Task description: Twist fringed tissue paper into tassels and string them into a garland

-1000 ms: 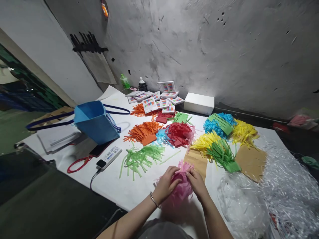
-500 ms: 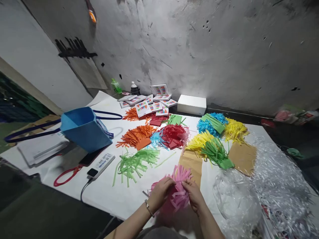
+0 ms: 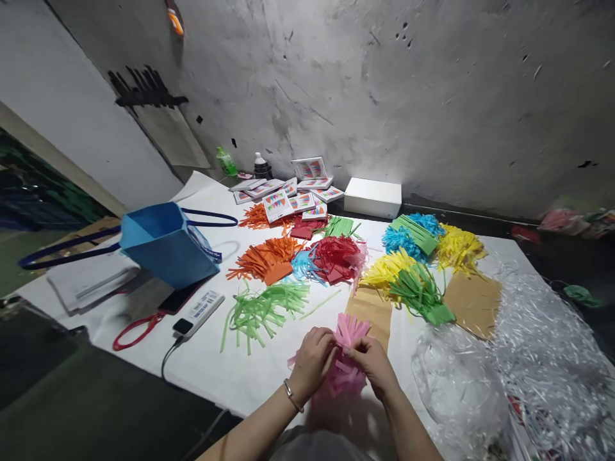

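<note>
Pink fringed tissue paper (image 3: 346, 374) is between my hands near the table's front edge, its strips spreading above and below my fingers. My left hand (image 3: 314, 360), with a silver bracelet at the wrist, is closed on its left side. On the right side my right hand (image 3: 373, 363) pinches the same paper. Brown paper (image 3: 372, 314) lies just beyond. Light green fringe (image 3: 269, 310) is spread to the left, and dark green fringe (image 3: 420, 291) lies to the right beside yellow fringe (image 3: 391, 269).
A blue bag (image 3: 166, 246), a phone (image 3: 180, 298) and a white power bank (image 3: 199, 314) are at left. Boxes (image 3: 278, 205) and orange and red fringes (image 3: 336, 256) lie farther back. Clear plastic (image 3: 456, 378) and silvery shreds (image 3: 552, 358) cover the right.
Both hands have come closer together on the pink paper, and its upper strips now stand in a narrower bunch. The view has shifted slightly.
</note>
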Available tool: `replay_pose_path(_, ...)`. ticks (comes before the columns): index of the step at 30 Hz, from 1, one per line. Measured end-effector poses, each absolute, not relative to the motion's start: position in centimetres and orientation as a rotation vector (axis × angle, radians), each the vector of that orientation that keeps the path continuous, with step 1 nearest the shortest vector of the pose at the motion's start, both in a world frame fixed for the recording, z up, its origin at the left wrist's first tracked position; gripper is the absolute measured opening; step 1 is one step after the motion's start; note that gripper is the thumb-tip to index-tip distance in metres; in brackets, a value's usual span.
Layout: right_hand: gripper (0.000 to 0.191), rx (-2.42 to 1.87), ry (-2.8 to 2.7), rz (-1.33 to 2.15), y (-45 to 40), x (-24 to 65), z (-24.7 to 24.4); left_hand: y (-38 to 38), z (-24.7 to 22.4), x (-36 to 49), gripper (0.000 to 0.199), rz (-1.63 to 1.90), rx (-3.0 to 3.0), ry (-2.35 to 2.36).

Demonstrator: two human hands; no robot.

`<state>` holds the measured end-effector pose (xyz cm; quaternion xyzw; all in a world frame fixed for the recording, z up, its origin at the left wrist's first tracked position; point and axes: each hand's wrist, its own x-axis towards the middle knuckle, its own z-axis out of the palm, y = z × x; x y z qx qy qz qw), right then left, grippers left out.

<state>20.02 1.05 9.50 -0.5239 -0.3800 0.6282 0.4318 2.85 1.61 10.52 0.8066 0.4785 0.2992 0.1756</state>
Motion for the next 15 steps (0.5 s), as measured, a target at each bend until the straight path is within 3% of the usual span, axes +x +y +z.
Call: replay_pose_path(15,0.026,-1.290,-1.185,1.594,-0.3,20.5,11.1,1.6,12.5,3.7,0.009,0.659,1.715,1.400)
